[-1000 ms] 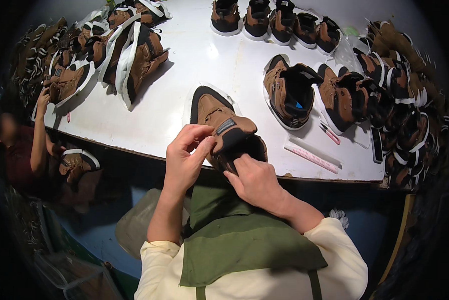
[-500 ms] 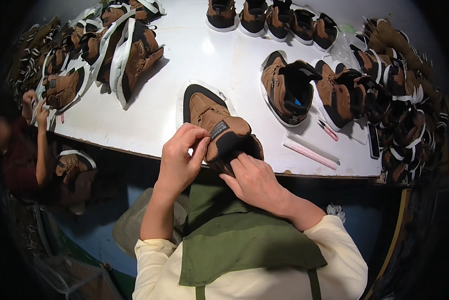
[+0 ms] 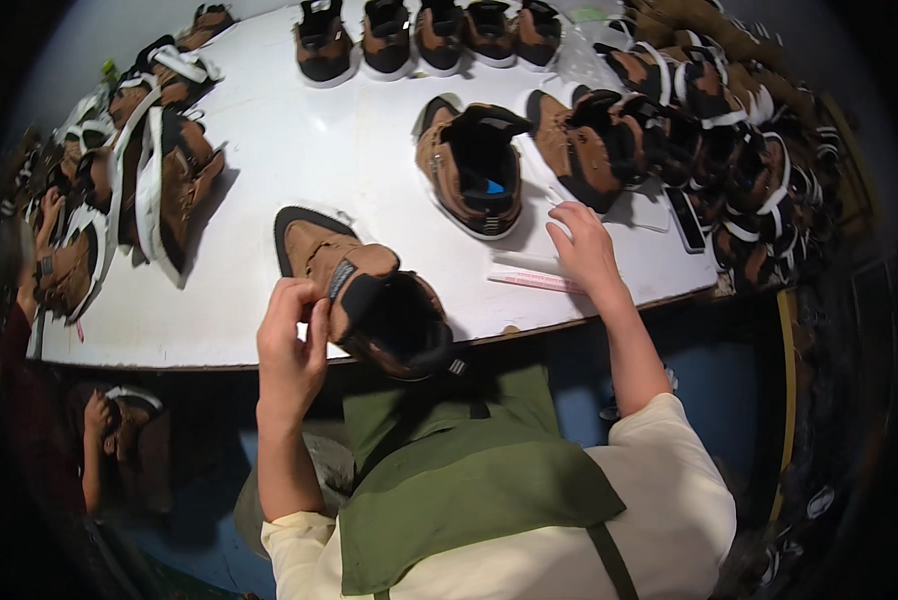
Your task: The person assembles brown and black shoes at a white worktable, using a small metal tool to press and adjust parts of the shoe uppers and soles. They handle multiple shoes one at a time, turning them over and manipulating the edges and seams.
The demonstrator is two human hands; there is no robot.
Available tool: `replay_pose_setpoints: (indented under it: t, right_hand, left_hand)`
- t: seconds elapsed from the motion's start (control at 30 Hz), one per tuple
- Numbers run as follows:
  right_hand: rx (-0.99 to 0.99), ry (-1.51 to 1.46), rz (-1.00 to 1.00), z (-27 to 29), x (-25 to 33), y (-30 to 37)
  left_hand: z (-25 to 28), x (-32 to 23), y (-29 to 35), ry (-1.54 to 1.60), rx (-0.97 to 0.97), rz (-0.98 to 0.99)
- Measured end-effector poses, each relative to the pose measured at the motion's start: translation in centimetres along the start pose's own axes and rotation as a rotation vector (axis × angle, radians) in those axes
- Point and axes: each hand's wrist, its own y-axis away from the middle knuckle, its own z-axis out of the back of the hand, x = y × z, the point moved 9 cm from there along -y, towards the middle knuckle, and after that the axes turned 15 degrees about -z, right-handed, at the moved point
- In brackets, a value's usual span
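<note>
Brown shoe [image 3: 364,262] at near edge of white table [image 3: 269,150], toe pointing away and leftward, heel jutting past the edge in front of green apron [image 3: 459,480]. Left hand [image 3: 294,335] at its left side, thumb and fingertips pinching the upper near the tongue. Mouth wide open, black lining visible, too dark to read deeper.

Right hand [image 3: 584,250] well apart from it, over a clear strip with pink marks [image 3: 524,275]; fingers loosely bent, cannot tell whether grasping anything.

Beyond the strip, second shoe [image 3: 449,175], mouth upward, blue patch [image 3: 494,186] deep inside. Phone [image 3: 686,222] flat near right end of table, beside shoe heap [image 3: 739,180].

Along far side, row of five shoes [image 3: 441,40], heels this way, openings dark. Clear plastic [image 3: 584,65] just right of row, contents not readable.

At left, shoes on their sides [image 3: 174,190]. Lower left, below tabletop, co-worker's hand [image 3: 97,412] at another shoe [image 3: 127,425].
</note>
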Motion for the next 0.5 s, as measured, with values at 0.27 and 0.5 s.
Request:
replay_pose_setpoints:
  t: [0.27, 0.5]
  right_hand:
    - [0.049, 0.345, -0.042, -4.1, -10.9, -2.0]
    - [0.070, 0.470, 0.228, -4.4, -9.8, -1.9]
  left_hand:
    - [-0.5, -0.2, -1.1, 0.064, 0.039, -0.032]
    - [-0.1, 1.2, -0.2, 0.144, 0.013, 0.082]
